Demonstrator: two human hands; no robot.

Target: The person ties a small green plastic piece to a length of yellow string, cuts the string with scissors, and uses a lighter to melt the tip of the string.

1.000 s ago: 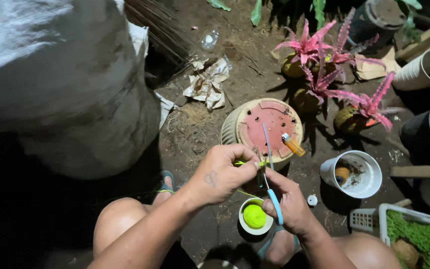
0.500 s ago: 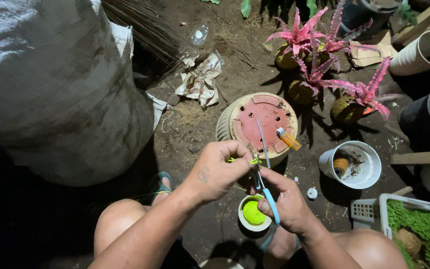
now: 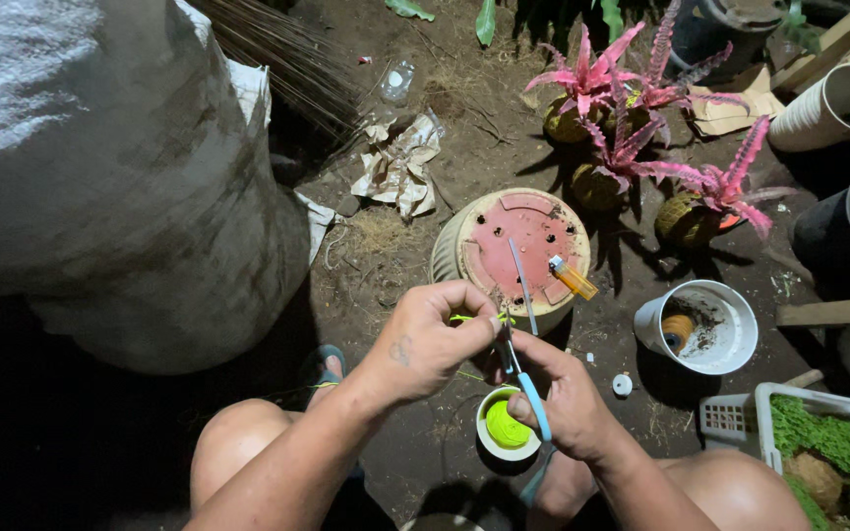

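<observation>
Just scissors [image 3: 523,334] within right grip [image 3: 558,393]

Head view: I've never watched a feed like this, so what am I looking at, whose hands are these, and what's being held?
The one picture comes from a camera on a person's head, looking down at their own bare hands and knees; no machine is involved. The left hand pinches a thin yellow-green string. The right hand holds blue-handled scissors, blades open, at that string. On the dirt ground below sit a small cup with a spool of the same string, an upturned pot carrying an orange lighter, and pink plants.
</observation>
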